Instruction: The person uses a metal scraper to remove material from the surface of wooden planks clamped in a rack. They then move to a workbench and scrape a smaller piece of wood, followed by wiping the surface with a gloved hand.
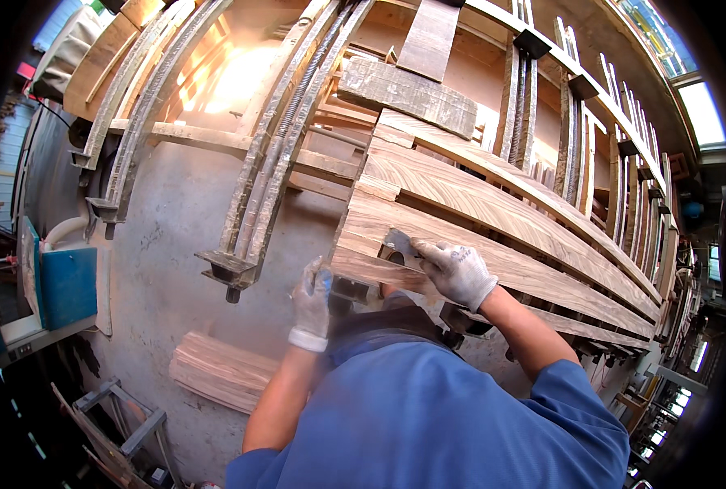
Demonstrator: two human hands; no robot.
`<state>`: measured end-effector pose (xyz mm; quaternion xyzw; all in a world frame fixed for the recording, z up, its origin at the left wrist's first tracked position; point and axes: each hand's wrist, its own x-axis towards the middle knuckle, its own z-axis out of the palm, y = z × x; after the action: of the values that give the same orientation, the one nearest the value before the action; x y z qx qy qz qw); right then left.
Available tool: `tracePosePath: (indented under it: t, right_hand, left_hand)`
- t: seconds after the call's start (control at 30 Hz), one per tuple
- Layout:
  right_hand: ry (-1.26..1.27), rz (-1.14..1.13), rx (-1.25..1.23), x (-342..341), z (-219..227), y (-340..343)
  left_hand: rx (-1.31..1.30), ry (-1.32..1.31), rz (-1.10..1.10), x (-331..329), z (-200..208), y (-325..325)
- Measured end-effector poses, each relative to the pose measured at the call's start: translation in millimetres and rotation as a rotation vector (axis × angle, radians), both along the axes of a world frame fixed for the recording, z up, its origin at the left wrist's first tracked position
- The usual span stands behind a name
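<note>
My right hand, in a whitish work glove, is closed round a putty knife with a broad grey metal blade. The blade is at the near left end of a striped brown wood board, over a dark round patch or shadow. My left hand, in a similar glove with a bluish stain, is raised just left of the board ends. Its fingers point upward, partly bent, and I see nothing held in them. Further boards lie side by side, with dark slots between some of them.
Long metal clamp bars with screw rods jut out at upper left. A weathered plank lies across the far board ends. Stacked boards rest on the floor at my left, near a metal stand and a blue machine.
</note>
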<state>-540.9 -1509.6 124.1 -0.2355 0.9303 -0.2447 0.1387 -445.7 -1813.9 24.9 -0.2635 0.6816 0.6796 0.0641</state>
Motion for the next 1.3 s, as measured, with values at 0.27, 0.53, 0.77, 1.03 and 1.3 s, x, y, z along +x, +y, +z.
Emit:
tracePosePath:
  t: [0.27,0.53,0.77,1.03,1.3]
  right_hand:
    - [-0.004,0.068,-0.034,-14,-11,7]
    - [-0.034,0.079,-0.03,-17,-22,-13]
    - [0.0,0.106,-0.036,-26,-33,-51]
    - [0.006,0.058,-0.2,-31,-20,-75]
    - [0.055,-0.027,-0.169,-94,0,-110]
  left_hand:
    - [-0.112,0.0,-0.045,-3,8,0]
    - [-0.098,-0.024,-0.023,-2,5,0]
    - [-0.116,-0.025,-0.057,-4,6,-2]
    - [-0.118,0.016,-0.054,-1,-11,-4]
    - [-0.047,0.041,-0.017,-8,24,4]
